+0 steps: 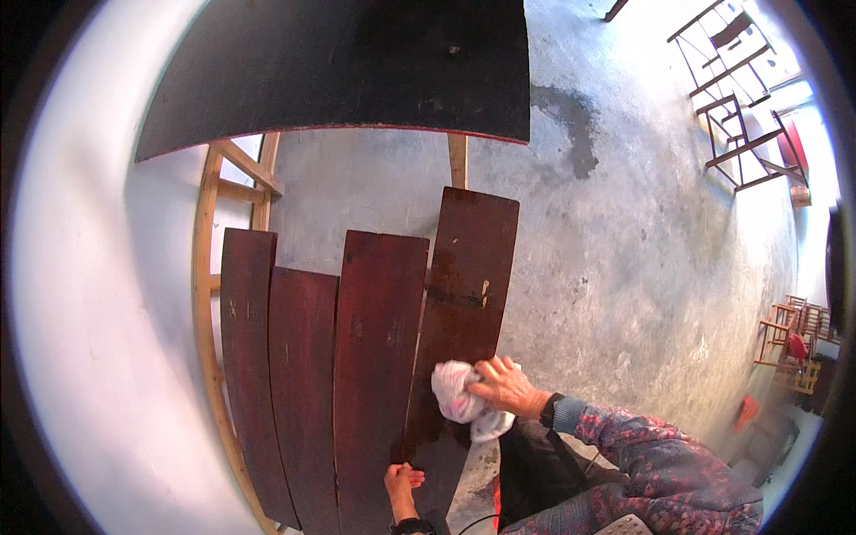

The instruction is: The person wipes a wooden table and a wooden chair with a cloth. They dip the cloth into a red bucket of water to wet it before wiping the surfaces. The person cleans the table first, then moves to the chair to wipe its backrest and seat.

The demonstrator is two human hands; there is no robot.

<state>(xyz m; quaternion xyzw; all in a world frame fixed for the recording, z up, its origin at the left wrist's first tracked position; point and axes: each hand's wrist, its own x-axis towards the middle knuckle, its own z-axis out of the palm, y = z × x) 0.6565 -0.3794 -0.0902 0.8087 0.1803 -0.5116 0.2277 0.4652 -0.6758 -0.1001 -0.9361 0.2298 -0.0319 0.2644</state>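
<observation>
My right hand grips a bunched white cloth with pink marks, at the right edge of a dark brown wooden plank. Damp-looking darker areas show on this plank, along with a pale worn spot. Lower down, my left hand rests at the plank's left side with its fingers curled; whether they hold the edge cannot be made out. Left of it lie three reddish-brown planks side by side: a wide one, a shorter one and a narrow one.
A wooden frame runs under the planks by the white wall. Ahead is a dark tabletop with a red edge. Wooden stools stand at far right on the concrete floor, which has a dark wet patch.
</observation>
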